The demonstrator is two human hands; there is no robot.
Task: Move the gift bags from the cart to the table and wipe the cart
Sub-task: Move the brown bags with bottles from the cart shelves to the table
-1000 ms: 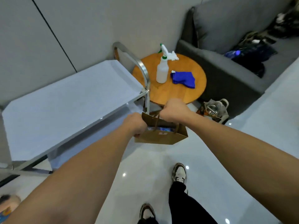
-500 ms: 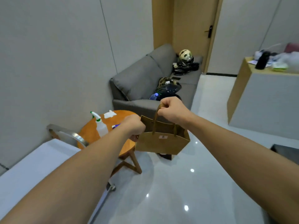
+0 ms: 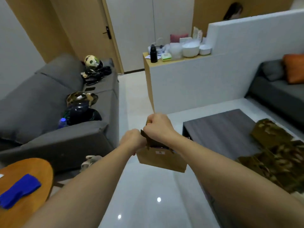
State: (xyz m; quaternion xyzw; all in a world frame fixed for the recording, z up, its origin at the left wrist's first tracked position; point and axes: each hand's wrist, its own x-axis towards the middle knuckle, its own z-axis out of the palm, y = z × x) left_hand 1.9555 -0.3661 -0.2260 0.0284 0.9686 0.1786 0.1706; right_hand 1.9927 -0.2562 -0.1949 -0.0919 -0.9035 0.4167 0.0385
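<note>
- Brown gift bag held in the air above the glossy floor, left of the dark table.
- Left hand fisted, fingers curled on the bag's left top edge.
- Right hand fisted round the bag's handle.
- More brown bags on the table's right part, blurred.
- Blue cloth on round wooden table, lower left.

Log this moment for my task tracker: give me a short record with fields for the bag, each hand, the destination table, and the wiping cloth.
bag: brown paper gift bag, held in the air above the floor, not yet on a table
left hand: left hand grips the bag's near edge
right hand: right hand grips the handles
destination table: dark table, ahead right, other brown bags already on it
wiping cloth: blue cloth lying on the round wooden table, lower left
</note>
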